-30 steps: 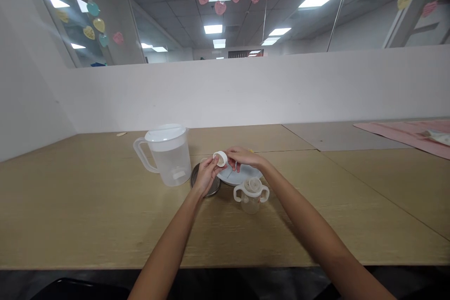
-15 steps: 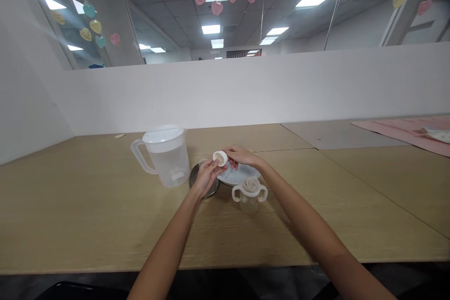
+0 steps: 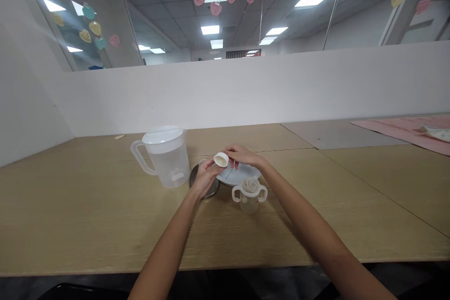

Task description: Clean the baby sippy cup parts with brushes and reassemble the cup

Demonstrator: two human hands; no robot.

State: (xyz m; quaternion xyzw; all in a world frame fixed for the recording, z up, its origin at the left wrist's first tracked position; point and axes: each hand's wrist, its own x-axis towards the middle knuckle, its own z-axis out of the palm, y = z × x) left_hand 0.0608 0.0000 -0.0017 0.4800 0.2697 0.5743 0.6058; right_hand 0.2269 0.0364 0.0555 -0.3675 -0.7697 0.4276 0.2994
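Note:
My left hand [image 3: 206,176] grips a small white round cap [image 3: 221,160] from its left side, with the cap's hollow inside facing me. Closed fingers of my right hand [image 3: 239,154] meet the cap's right rim; whether they also pinch something small cannot be made out. Below the hands lies a white plate [image 3: 242,176] with a thin stick-like thing [image 3: 229,173] at its left part. A clear two-handled sippy cup [image 3: 249,199] stands in front of the plate. Partly behind my left hand is a round metal tray [image 3: 212,191].
A large translucent pitcher [image 3: 172,164] with a white lid stands left of my hands. On the far right of the wooden table [image 3: 105,229] lies a pink cloth [image 3: 393,129]. A white wall [image 3: 246,89] with a window above it bounds the back.
The cap has tilted, so its hollow shows as a flatter oval, and my left thumb has drawn away from its inside. My right hand stays nearly in place.

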